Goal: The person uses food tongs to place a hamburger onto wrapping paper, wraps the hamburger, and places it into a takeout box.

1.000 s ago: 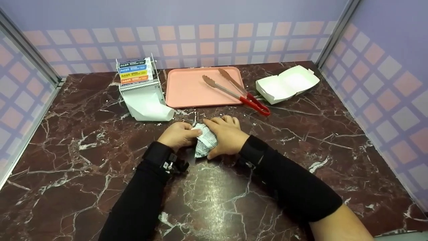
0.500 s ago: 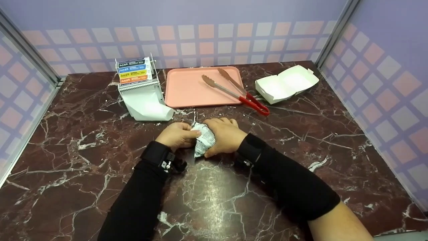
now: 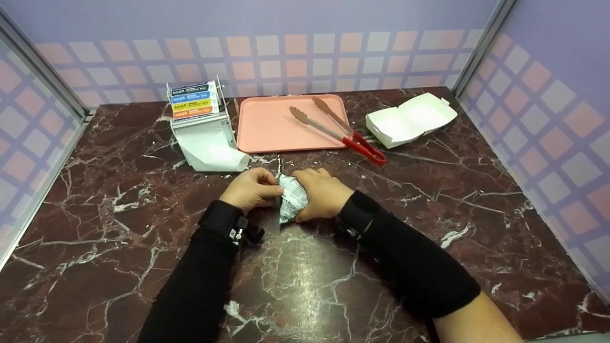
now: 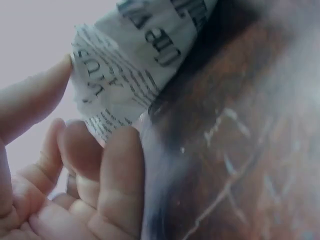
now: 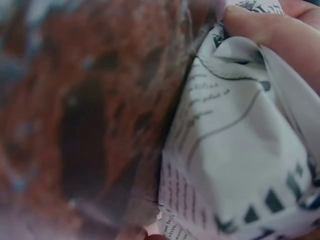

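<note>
A bundle wrapped in newsprint-patterned paper (image 3: 293, 200) is between my two hands over the table. My right hand (image 3: 324, 193) curves round its right side and grips it. My left hand (image 3: 252, 190) pinches its left edge, thumb above and fingers curled below. In the left wrist view the thumb (image 4: 35, 100) is right at the paper edge and the fingertips lie along its lower rim. The right wrist view shows the folded, creased wrapping (image 5: 240, 135), with a finger (image 5: 280, 32) pressing its top. What is inside the wrapping is hidden.
Behind my hands lies a pink tray (image 3: 267, 128), with red-handled tongs (image 3: 364, 150) resting across its right edge. An opened white carton (image 3: 412, 119) sits at back right. A white rack with coloured label strips (image 3: 193, 102) stands at back left. Tiled-pattern walls (image 3: 295, 45) enclose the marble-look table.
My left thumb has drawn back leftward from over the paper to its edge, showing more of the wrapping. My right hand keeps its grip and has barely moved.
</note>
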### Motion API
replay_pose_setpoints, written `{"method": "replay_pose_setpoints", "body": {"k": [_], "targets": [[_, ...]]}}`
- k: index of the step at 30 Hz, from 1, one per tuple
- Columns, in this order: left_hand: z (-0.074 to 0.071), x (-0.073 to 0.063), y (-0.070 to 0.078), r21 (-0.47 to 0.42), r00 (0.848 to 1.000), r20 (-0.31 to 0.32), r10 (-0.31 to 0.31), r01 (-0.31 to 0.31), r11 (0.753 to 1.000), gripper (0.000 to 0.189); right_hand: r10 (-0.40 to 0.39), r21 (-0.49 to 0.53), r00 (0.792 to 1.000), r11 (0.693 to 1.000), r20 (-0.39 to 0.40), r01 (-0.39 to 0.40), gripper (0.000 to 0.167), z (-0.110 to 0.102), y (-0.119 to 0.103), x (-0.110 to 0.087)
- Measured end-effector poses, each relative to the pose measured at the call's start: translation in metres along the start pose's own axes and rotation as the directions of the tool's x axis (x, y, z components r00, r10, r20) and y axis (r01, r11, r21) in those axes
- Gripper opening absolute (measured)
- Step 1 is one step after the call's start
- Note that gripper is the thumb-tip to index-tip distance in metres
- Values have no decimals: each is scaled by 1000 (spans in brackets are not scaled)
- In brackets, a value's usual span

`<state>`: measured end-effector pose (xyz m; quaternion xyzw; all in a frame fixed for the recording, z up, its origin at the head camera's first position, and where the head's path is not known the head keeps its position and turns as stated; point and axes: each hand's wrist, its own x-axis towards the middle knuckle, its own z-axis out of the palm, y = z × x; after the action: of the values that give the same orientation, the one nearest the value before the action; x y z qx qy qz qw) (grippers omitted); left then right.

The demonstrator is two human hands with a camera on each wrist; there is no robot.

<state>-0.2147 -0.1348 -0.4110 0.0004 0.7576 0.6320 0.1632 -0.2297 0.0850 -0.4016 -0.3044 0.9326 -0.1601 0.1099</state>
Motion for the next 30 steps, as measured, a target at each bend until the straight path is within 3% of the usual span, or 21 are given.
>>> {"method": "replay_pose_setpoints", "body": {"k": [5, 8, 11, 13, 14, 16, 20, 21, 22, 25, 30], "targets": [[4, 1, 3, 56, 1000, 28, 10, -11, 998, 11, 7, -9, 1000, 1000, 10, -7, 107, -2, 2, 0], [3, 0, 7, 85, 1000, 22, -7, 5, 996, 15, 12, -9, 1000, 1000, 13, -12, 107, -3, 4, -1], [-6, -2, 13, 147, 999, -47, 6, 1, 989, 25, 20, -7, 1000, 1000, 8, -20, 106, -5, 6, -1], [-17, -4, 17, 179, 989, -143, 40, -14, 984, 33, 23, -12, 1000, 1000, 1, -23, 105, -6, 8, -1], [-24, -5, 19, 199, 977, -207, 59, -17, 980, 37, 23, -16, 1000, 1000, -2, -23, 104, -6, 9, -1], [-41, -8, 20, 246, 927, -364, 90, 2, 969, 45, 23, -19, 1000, 1000, -3, -23, 103, -7, 10, -1], [-78, -15, 15, 205, 780, -622, 66, 81, 975, 57, 19, -26, 1000, 999, -1, -19, 103, -6, 10, 0], [-85, -16, 12, 183, 751, -659, 49, 97, 978, 60, 17, -28, 1000, 999, 1, -17, 103, -6, 10, 0], [-92, -16, 9, 145, 734, -678, 25, 101, 984, 62, 15, -28, 1000, 999, 1, -15, 103, -6, 10, 1], [-106, -17, 1, 77, 717, -697, -23, 107, 991, 67, 13, -29, 1000, 999, 4, -13, 103, -5, 9, 0], [-115, -12, -4, 71, 726, -686, -44, 127, 989, 69, 18, -18, 1000, 1000, 2, -18, 103, -4, 9, 0]]}}
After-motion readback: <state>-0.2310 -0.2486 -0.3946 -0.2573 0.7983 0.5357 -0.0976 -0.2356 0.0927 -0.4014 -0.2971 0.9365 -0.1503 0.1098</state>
